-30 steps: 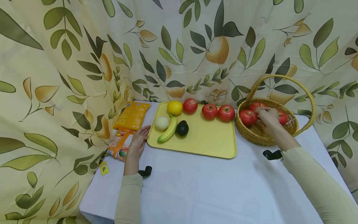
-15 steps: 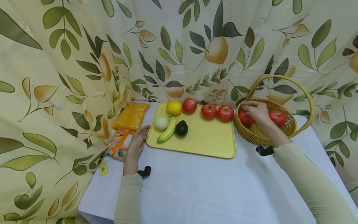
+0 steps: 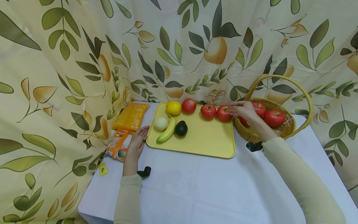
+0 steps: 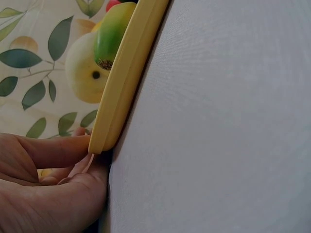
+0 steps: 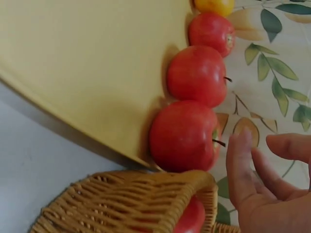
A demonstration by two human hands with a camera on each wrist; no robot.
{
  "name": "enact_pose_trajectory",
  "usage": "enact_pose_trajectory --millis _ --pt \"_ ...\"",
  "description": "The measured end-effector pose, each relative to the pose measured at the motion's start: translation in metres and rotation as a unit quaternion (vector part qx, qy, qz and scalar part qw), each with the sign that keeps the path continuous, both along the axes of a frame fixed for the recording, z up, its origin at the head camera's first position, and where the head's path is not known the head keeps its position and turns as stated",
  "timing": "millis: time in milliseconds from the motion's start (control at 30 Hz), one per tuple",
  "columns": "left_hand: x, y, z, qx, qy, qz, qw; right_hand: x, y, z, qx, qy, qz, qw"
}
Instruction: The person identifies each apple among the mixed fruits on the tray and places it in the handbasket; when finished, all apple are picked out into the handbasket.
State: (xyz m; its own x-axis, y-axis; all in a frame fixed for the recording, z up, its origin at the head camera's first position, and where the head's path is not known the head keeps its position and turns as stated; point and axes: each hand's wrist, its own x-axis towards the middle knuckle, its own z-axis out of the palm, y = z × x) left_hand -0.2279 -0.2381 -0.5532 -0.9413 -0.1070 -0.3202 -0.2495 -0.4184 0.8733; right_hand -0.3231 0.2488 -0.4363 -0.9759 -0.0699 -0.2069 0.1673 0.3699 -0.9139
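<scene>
My left hand (image 3: 136,141) pinches the left edge of the yellow tray (image 3: 209,143); in the left wrist view its fingertips (image 4: 80,148) meet the tray corner. My right hand (image 3: 242,111) is over the gap between tray and wicker basket (image 3: 254,137), fingers spread and holding nothing. Just beside it is the rightmost apple (image 3: 224,113) on the tray, with another apple (image 3: 208,111) to its left. A third round red fruit (image 3: 189,106) and a lemon (image 3: 173,108) continue the back row. Red apples (image 3: 274,118) lie in the basket, one partly hidden by the hand.
On the tray's left sit a pale round fruit (image 3: 161,123), a banana (image 3: 167,130) and an avocado (image 3: 181,128). Two orange packets (image 3: 131,115) and a small yellow sachet (image 3: 103,169) lie left of the tray. The basket's tall handle (image 3: 307,96) arches up at the right.
My right hand has moved left from inside the basket to the tray's right edge, uncovering apples behind it. My left hand stays at the tray edge.
</scene>
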Motion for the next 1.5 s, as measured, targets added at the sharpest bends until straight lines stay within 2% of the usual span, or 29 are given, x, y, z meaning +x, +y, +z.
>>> enact_pose_trajectory --millis 67,167,467,733,933,1067,1267,1500 --pt "0.001 0.000 0.000 0.002 0.001 0.001 1.0000 -0.002 -0.003 -0.001 0.012 -0.002 0.001 0.9999" --pt "0.001 0.000 0.001 0.006 0.000 0.002 1.0000 -0.004 -0.005 -0.004 0.058 0.004 -0.002 0.9983" --pt "0.002 0.000 0.002 -0.001 0.004 -0.004 1.0000 -0.014 -0.016 -0.008 0.155 0.026 -0.015 0.9875" --pt "0.001 0.000 0.001 0.000 -0.001 -0.001 1.0000 -0.023 -0.025 -0.015 0.221 0.056 0.044 0.9727" --pt "0.000 -0.002 -0.001 -0.002 0.000 -0.004 1.0000 -0.021 -0.026 -0.020 0.273 0.087 0.105 0.9523" --pt "0.000 -0.001 0.000 -0.001 0.001 -0.005 1.0000 -0.015 -0.029 -0.021 0.278 0.094 0.126 0.9475" --pt "0.000 0.003 0.001 -0.008 0.000 -0.009 0.9999 -0.004 -0.035 -0.027 0.240 0.091 0.153 0.9542" --pt "0.000 0.000 -0.001 -0.010 0.001 -0.010 0.9999 0.012 -0.044 -0.041 0.227 0.093 0.144 0.9587"
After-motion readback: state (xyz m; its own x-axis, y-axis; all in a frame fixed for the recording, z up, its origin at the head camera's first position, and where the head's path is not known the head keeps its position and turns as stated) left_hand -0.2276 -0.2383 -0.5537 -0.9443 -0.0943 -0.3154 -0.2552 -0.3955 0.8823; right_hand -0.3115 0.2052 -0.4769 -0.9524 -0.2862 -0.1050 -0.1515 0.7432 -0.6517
